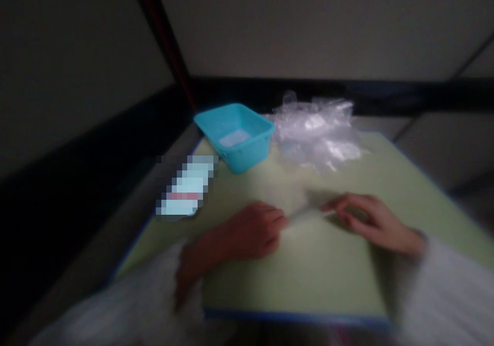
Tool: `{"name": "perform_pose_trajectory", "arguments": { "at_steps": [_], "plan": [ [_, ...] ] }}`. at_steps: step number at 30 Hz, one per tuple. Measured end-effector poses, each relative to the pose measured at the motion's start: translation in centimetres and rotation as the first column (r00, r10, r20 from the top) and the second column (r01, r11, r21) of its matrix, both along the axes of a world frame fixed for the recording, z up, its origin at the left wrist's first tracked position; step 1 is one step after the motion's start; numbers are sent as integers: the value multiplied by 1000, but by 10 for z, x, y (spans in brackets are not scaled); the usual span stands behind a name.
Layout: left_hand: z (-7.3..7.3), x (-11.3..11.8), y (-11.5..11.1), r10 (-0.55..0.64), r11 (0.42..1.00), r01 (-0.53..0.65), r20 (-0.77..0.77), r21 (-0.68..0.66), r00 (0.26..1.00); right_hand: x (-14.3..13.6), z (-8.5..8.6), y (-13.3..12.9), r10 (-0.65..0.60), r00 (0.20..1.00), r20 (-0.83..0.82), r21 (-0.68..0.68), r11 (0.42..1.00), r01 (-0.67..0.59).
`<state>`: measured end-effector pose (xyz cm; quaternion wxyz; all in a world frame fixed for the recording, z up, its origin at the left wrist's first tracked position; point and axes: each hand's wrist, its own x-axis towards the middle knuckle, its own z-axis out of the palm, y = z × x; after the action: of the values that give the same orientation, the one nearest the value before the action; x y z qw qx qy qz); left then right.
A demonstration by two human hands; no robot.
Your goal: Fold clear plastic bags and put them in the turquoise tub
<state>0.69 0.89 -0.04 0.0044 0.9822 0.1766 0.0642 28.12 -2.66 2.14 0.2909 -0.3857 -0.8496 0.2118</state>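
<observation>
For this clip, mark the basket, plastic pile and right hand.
Basket (252, 154), head view: near outer wall.
Plastic pile (316, 130), head view: its crumpled middle.
Right hand (380, 226), head view: between wrist and fingers.

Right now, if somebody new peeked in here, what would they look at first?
Probably the bright turquoise basket at the far left of the table, because it's the strongest colour. Next might be the shiny heap of clear plastic just right of it. Closer in, the left hand and right hand are over the table, with something thin between them, too blurry to name.
</observation>
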Motion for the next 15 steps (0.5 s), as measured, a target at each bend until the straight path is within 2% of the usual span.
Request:
{"name": "perform_pose_trajectory", "arguments": {
  "at_steps": [4, 6, 8, 11, 15],
  "plan": [
    [0, 1, 2, 85, 994, -77, 113, -71, 990, 2, -3, 1, -130, 991, -31, 49, 990, 132],
    [0, 2, 3, 167, 976, -127, 231, -177, 958, 3, -6, 1, -214, 974, -70, 62, 974, 218],
    [1, 3, 4, 240, 940, -126, 355, -317, 903, 2, -8, 1, -280, 952, -119, 41, 957, 287],
    [5, 3, 4, 333, 857, -70, 444, -511, 832, 0, -9, 0, -325, 919, -222, -59, 945, 320],
    [11, 1, 1, 455, 689, -50, 378, -723, 807, -4, -8, -2, -352, 868, -349, -265, 926, 269]
  ]
}}
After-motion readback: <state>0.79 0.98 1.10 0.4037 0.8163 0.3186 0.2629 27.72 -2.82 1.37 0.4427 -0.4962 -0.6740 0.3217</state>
